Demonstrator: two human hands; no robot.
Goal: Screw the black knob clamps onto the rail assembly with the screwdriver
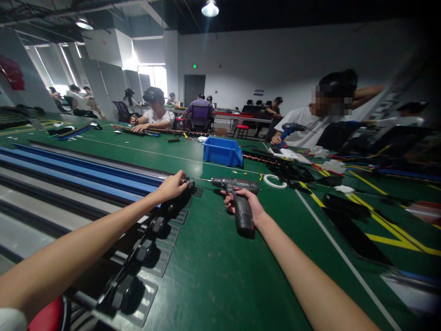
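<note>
Your right hand (244,207) wraps the drill (244,216) firmly; left of it, your left hand (171,187) pinches one cap (190,184). Other caps (147,253) sit at bar ends; screwing seems unfinished.

Pale wall (241,59), dark door (195,90), bright window (154,77), lit ceiling lamp (210,9)

The green desk (213,266) is bearing long rails (86,169) toward its left edge; a blue bin (220,157) is standing near the far edge.
</note>
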